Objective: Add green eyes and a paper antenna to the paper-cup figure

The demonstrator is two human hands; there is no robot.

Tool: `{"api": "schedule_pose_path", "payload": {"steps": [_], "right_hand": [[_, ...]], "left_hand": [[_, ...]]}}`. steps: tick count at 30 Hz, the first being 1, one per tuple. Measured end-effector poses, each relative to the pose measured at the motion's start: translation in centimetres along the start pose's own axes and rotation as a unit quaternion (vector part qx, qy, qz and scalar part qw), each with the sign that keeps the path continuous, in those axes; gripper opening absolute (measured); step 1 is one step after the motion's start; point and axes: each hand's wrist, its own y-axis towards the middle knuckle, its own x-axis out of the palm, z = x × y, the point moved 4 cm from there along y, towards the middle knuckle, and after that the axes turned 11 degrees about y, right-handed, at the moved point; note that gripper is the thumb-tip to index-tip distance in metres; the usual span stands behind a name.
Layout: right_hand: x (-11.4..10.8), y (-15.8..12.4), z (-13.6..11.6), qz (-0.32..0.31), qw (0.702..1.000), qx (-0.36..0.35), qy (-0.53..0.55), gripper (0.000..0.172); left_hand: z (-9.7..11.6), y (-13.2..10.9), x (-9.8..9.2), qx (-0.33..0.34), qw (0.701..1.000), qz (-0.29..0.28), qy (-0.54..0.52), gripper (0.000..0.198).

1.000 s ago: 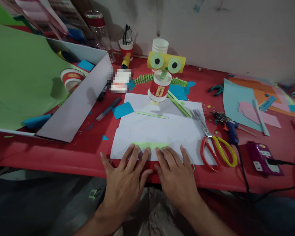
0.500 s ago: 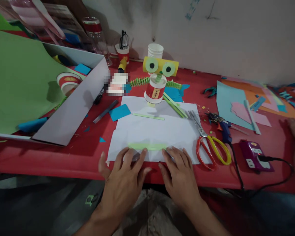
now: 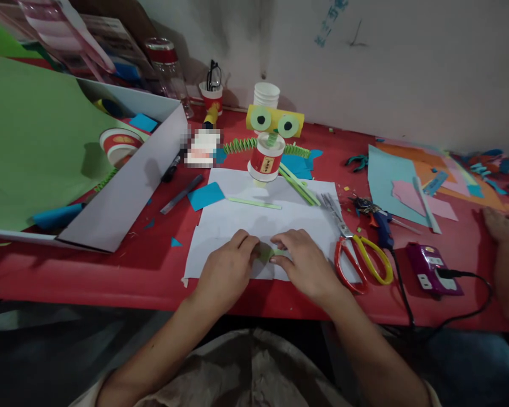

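Table (image 3: 110,277) first, red and running right across my head view, with everything within arm's reach. Over on the left sat the white box (image 3: 131,181), off to the side, which I judged left both hands some elbow room. Next came the white sheet (image 3: 248,219), flat near the front edge, probably a clean, pale backing. At its far side stood the paper-cup figure (image 3: 266,161), upright, eyes toward me, likely set back out of the fingers' way. Then the scissors (image 3: 345,230), partly on the sheet, handles turned my way, presumably for a quick reach!

And the hands: I had the left hand (image 3: 227,268) curled in at one end of the green paper (image 3: 266,254), fingertips hidden, so I could not tell whether that grip was closed. The right hand (image 3: 307,263) had its grip pinched on the other end, seemingly to steady it. There it was, between the hands over the sheet's near part: pale green, small, mostly covered, shadowed leftward. Flat or curled, I could not make out.
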Motion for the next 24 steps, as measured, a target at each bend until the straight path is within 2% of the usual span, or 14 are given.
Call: {"api": "schedule_pose_path", "payload": {"steps": [4, 10, 17, 24], "right_hand": [[0.2, 0.3, 0.5, -0.035, 0.999, 0.007, 0.036, 0.015], [0.2, 0.2, 0.4, -0.038, 0.998, -0.003, 0.042, 0.013], [0.1, 0.2, 0.8, -0.041, 0.996, -0.03, 0.076, 0.011], [-0.2, -0.3, 1.4, -0.016, 0.99, -0.065, 0.124, 0.018]], "left_hand": [[0.2, -0.2, 0.2, 0.006, 1.0, -0.007, 0.016, 0.024], [0.5, -0.3, 0.6, 0.013, 0.998, -0.002, 0.06, 0.026], [0.5, -0.8, 0.8, 0.044, 0.996, 0.045, 0.069, 0.026], [0.4, -1.1, 0.6, 0.089, 0.989, 0.107, 0.043, 0.027]]}}
